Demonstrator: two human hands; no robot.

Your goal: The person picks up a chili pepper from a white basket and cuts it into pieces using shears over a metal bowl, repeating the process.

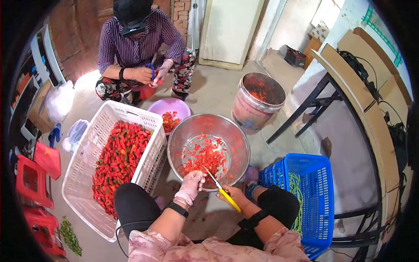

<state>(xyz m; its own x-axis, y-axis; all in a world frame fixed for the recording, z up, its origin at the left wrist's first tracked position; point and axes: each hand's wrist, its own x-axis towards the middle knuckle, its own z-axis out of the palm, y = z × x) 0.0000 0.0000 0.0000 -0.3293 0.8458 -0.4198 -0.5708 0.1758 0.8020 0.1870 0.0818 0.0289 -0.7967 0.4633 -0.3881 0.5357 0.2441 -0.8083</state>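
Scissors (229,200) in R hand (238,196), blades (212,177) fwd of grip.

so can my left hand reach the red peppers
Probably yes: the peppers sit in an open basket near your left hand, though its wall and your left knee lie partly between.

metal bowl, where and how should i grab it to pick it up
Probably two-handed by the rim of the metal bowl, from above, on its right and near edges. It sits upright with a wide, round rim and holds chopped red pieces, so keep it level; the white crate crowds its left side.
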